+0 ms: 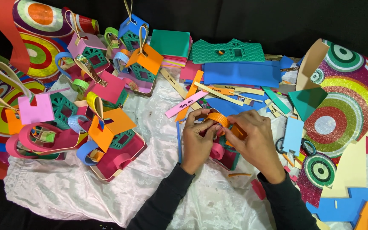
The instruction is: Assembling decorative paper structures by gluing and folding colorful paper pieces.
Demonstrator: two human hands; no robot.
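Observation:
My left hand (pixel 197 138) and my right hand (pixel 254 140) meet over the middle of the table. Together their fingertips pinch an orange foam strip (pixel 217 118) bent into a loop. Under the hands sits a small craft house (pixel 226 155) with green walls, a maroon base and a pink curl at its front. The hands hide most of it. A blue foam strip (pixel 178 145) lies on the white cloth (pixel 150 170) just left of my left hand.
Several finished foam houses with loop handles (pixel 107 132) crowd the left side. Stacked foam sheets (pixel 171 44), a green house cutout (pixel 228 51) and loose strips (pixel 218 91) lie behind. Glittery ringed paper (pixel 341 110), scissors (pixel 305 147) and scraps fill the right.

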